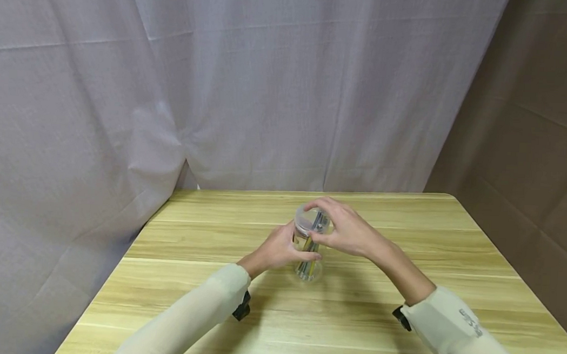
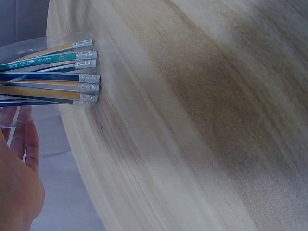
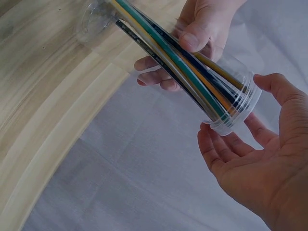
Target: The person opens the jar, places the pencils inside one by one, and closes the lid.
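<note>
A clear plastic jar (image 1: 308, 274) stands nearly upright over the middle of the table; whether its base touches the wood I cannot tell. Several pencils (image 2: 48, 77), in green, dark blue and yellow, lean inside it with their eraser ends down. My left hand (image 1: 277, 247) grips the jar's body, thumb on the near side and fingers around the far side. Across the top, my right hand (image 1: 350, 231) holds the clear lid (image 3: 230, 120) by its rim between thumb and fingers. In the right wrist view the lid sits at the jar's mouth.
The light wooden table (image 1: 197, 312) has its far edge near a hanging grey cloth (image 1: 269, 89). A brown cloth wall (image 1: 533, 160) borders the right side. Dark wrist cameras (image 1: 242, 306) sit under both sleeves.
</note>
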`<act>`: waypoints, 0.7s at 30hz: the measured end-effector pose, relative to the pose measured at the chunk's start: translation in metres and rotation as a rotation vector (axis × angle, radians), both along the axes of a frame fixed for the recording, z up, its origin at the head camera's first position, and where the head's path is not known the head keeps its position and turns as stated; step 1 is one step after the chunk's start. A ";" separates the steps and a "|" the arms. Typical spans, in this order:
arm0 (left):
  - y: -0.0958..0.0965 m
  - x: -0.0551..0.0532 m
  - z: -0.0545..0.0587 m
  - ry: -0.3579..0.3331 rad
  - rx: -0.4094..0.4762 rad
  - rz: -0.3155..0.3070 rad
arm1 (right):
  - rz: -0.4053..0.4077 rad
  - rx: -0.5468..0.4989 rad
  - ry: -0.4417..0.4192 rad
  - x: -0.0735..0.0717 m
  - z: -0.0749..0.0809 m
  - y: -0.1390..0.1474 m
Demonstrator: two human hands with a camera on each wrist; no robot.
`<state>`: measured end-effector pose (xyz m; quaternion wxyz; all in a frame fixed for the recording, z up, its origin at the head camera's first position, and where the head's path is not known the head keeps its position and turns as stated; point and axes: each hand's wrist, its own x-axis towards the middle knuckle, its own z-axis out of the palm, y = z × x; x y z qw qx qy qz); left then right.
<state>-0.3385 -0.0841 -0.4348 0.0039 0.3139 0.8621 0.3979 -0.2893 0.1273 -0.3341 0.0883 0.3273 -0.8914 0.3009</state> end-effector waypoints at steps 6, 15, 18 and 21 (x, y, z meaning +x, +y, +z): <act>0.000 -0.001 -0.001 -0.006 0.006 -0.001 | 0.003 -0.002 -0.035 -0.001 0.000 0.001; 0.000 -0.003 -0.003 -0.030 0.022 -0.013 | -0.035 0.005 -0.020 -0.003 0.001 -0.001; 0.000 -0.003 -0.003 -0.027 0.021 -0.015 | -0.080 0.019 0.013 -0.004 -0.002 -0.004; 0.000 -0.002 -0.003 -0.023 0.020 -0.018 | -0.112 0.029 0.045 -0.004 -0.005 -0.006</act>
